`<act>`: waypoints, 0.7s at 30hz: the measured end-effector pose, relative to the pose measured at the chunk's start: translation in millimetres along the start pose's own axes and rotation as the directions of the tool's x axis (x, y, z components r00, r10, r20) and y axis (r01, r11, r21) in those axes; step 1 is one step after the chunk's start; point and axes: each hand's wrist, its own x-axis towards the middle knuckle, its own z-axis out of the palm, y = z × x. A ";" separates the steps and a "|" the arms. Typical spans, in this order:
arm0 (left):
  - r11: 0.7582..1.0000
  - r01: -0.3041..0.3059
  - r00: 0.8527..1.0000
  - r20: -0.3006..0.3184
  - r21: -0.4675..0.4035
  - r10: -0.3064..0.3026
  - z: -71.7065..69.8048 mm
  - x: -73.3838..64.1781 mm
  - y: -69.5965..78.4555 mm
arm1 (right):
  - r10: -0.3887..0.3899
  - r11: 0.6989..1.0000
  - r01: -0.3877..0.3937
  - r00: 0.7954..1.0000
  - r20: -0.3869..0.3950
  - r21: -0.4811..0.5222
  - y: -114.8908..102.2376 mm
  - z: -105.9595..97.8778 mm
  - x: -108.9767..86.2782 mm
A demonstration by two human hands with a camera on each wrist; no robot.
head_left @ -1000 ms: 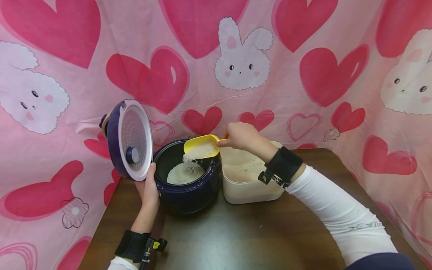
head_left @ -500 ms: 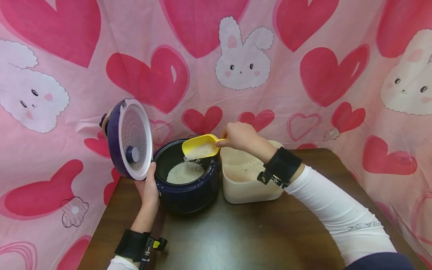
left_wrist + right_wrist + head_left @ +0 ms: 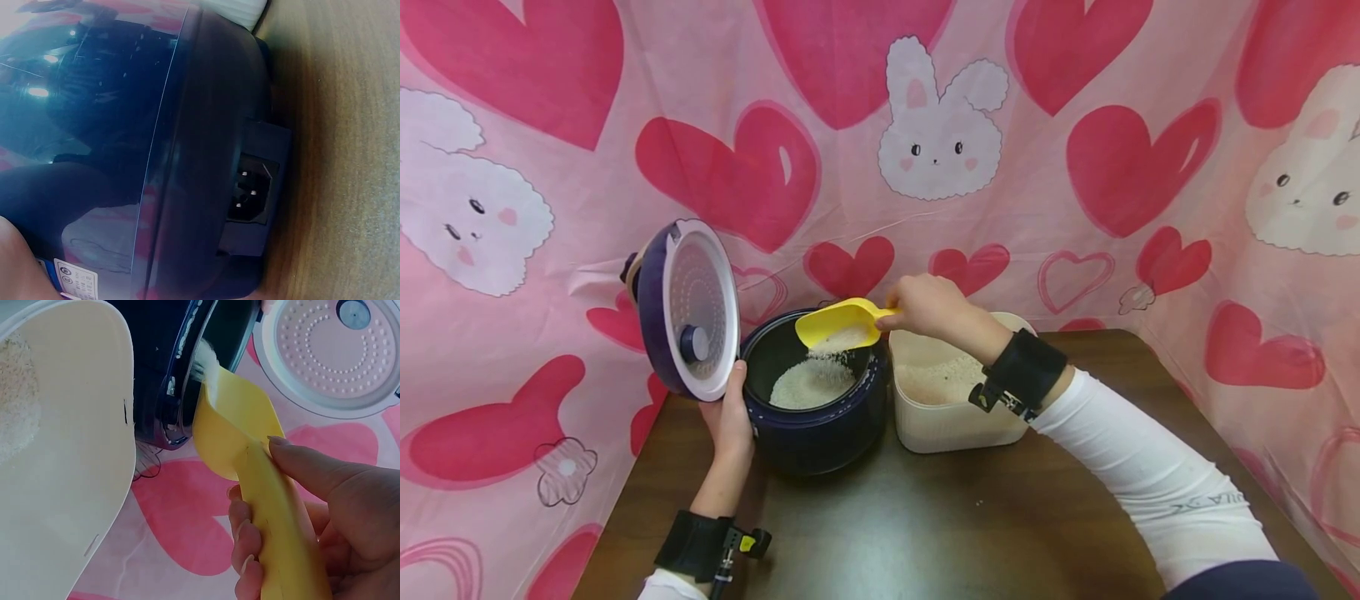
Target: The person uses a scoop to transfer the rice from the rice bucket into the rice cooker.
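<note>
My right hand (image 3: 931,306) grips the handle of a yellow scoop (image 3: 823,322), tilted over the pot of a dark blue rice cooker (image 3: 820,446). Grains pour from its lip onto the white rice (image 3: 805,385) inside. In the right wrist view the fingers wrap the scoop handle (image 3: 275,531) with the thumb on top. The cooker's lid (image 3: 703,292) stands raised at the left, its pale inner side facing the pot. My left hand (image 3: 728,421) holds the lid's lower edge, thumb in front; its other fingers are mostly hidden.
A cream bin (image 3: 958,429) with rice in it stands right of the cooker on the brown wooden table (image 3: 910,533). A few grains lie on the tabletop. A power socket (image 3: 250,194) shows low on the cooker's side. Pink heart-printed cloth (image 3: 850,192) hangs behind.
The scoop has tipped further and shifted slightly left, and less rice is left in it. My right wrist has turned a little with it. My left hand and the lid have stayed put.
</note>
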 end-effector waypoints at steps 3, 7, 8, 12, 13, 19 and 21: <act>1.000 0.015 1.000 -0.003 0.016 -0.015 -0.1 -0.3 0.3 | -0.001 1.000 0.001 1.000 -0.001 0.002 -0.3 0.8 0.0; 0.999 0.021 1.000 -0.005 0.034 -0.021 -0.6 -0.9 1.1 | -0.008 1.000 0.008 1.000 -0.001 -0.003 -0.5 1.9 -0.4; 0.999 0.018 1.000 -0.005 0.037 -0.018 -0.7 -0.7 0.9 | -0.013 1.000 0.013 1.000 0.000 -0.004 -0.5 2.0 -0.6; 1.000 -0.002 1.000 0.003 0.029 0.002 -1.0 0.0 0.5 | -0.036 0.999 0.036 0.999 0.011 0.000 0.4 3.1 -1.7; 1.000 -0.004 1.000 0.003 0.031 0.004 -0.9 0.0 0.4 | -0.040 0.999 0.040 0.999 0.015 0.004 0.9 3.4 -1.9; 1.000 -0.005 1.000 0.006 0.029 0.005 -0.2 -0.2 1.2 | -0.057 0.998 0.057 0.998 0.017 -0.004 3.4 3.8 -2.1; 1.000 0.000 1.000 0.009 0.026 0.000 -0.1 -0.5 0.9 | -0.062 0.998 0.062 0.998 0.011 0.000 4.9 4.0 -2.4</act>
